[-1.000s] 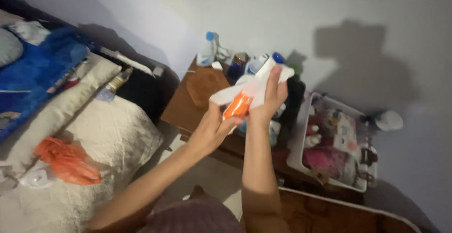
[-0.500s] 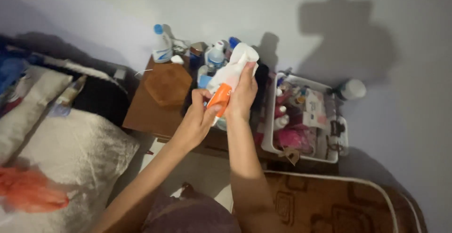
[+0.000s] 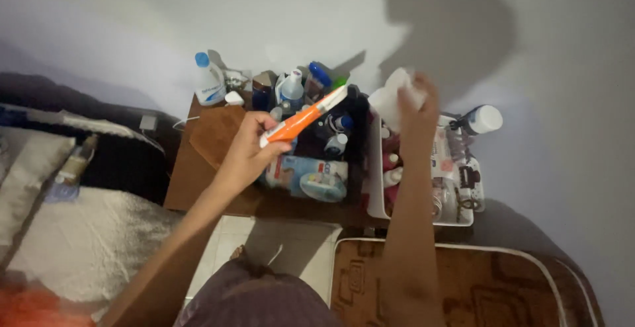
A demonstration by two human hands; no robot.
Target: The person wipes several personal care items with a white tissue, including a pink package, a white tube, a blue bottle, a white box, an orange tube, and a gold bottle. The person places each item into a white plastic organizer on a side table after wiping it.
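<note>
My left hand (image 3: pixel 250 147) grips an orange and white tube (image 3: pixel 303 117) by its lower end, holding it slanted above the brown bedside table (image 3: pixel 198 168). My right hand (image 3: pixel 418 117) is raised further right and is closed on a crumpled white tissue (image 3: pixel 395 95), over a white plastic basket (image 3: pixel 374 195) full of small bottles. The two hands are apart, and the tube is bare with no tissue on it.
The table carries several bottles and jars (image 3: pixel 291 89), a black bin of toiletries (image 3: pixel 334 135), a pack of wipes (image 3: pixel 307 176) and a brown hexagonal box (image 3: pixel 215 132). A bed with a cream blanket (image 3: pixel 79 241) lies left. A brown rug (image 3: pixel 463 287) lies lower right.
The hands have separated: the right hand pulled the white tissue off the tube and moved right over the basket, while the left keeps the tube. The view shifted right.
</note>
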